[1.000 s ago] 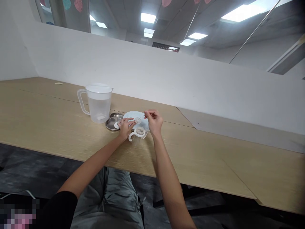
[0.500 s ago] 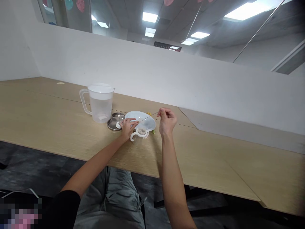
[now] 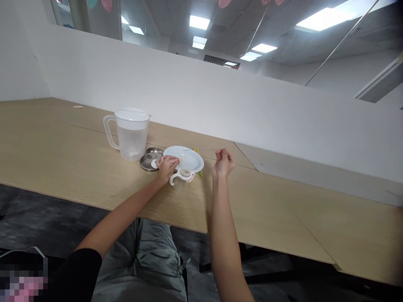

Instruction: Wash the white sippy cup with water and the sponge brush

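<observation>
So the person's got both bare arms out over a light wood desk, and the right hand is up off the surface, off to the right of a white plate. Its grip is a tight, narrow pinch on what looks like a really thin strand, which runs left from the fingers, just above the far side of the plate. It's so fine that I can't tell if it's wire or something else. The left hand sits low at the plate's left edge, fingers curled in close, but I can't tell if that grip has anything small in it. Just left of that hand is a round steel lid with a white ring at its edge. Right below the plate sits a clear cup with white handles. Farther left there's a clear plastic jug with a white lid, and a yellow-green bit pokes out behind the plate.
</observation>
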The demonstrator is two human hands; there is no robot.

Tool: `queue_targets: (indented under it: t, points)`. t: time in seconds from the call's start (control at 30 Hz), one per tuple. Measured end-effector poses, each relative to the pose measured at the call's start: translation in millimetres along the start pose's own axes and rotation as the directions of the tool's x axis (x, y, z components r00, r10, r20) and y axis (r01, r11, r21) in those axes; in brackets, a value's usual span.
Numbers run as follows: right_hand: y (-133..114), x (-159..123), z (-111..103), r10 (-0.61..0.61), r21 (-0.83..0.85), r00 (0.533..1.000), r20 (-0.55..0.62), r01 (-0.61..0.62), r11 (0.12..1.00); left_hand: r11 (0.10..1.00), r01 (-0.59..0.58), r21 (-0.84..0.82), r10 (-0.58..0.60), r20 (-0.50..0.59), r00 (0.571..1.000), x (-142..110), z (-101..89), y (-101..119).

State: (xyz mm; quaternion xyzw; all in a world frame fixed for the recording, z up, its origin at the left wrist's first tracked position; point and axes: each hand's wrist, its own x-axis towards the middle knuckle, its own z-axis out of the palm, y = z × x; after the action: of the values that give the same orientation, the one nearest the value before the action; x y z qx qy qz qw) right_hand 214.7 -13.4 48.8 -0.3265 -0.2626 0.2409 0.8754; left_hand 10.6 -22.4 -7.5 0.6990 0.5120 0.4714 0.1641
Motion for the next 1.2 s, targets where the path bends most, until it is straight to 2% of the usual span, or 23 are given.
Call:
queue_targets:
  t: [0.1,0.23,0.37,0.8,0.93,1.0,1.1,1.13,1.2]
  points:
    - [26.2,0.4,-6.3,0.130,-0.108,0.991,0.024,-0.127,0.986,1.000,-0.003,-0.003,0.003,0.003,1.000,0.7,-0.6,-0.9]
    - [44.0,1.7,-14.5,0.192,-0.207,0.981,-0.008,-0.189,0.960,1.000,0.010,0.000,-0.010,-0.018,1.000,1.0,-1.1,-0.9]
    - [52.0,0.9,-18.3,0.198,-0.276,0.977,-0.078,-0.212,0.938,1.000,0.018,-0.011,-0.019,-0.037,0.999,0.9,-3.4,1.3]
    - [65.4,4.2,-20.9,0.213,-0.329,0.974,-0.081,-0.228,0.916,0.999,0.016,-0.033,-0.018,-0.061,0.998,1.7,-4.8,0.8]
    - [62.0,2.8,-21.2,0.127,-0.484,0.987,-0.101,-0.160,0.860,0.999,0.005,-0.032,-0.007,-0.062,0.998,1.5,-4.7,0.4]
    - [55.7,-1.9,-18.5,0.022,-0.568,0.999,-0.046,-0.044,0.822,1.000,0.002,-0.030,-0.004,-0.064,0.998,1.2,-4.9,0.2]
    - [41.2,-13.9,-9.3,-0.060,-0.598,0.981,0.186,0.161,0.785,1.000,0.009,-0.028,-0.011,-0.064,0.998,1.4,-5.3,0.3]
    - [36.0,-18.6,-5.5,-0.038,-0.611,0.955,0.294,0.219,0.761,0.999,0.014,-0.032,-0.016,-0.066,0.998,1.6,-5.5,0.4]
    - [27.0,-27.4,1.8,0.018,-0.617,0.875,0.484,0.327,0.716,0.999,0.020,-0.045,-0.023,-0.072,0.997,2.1,-6.0,0.8]
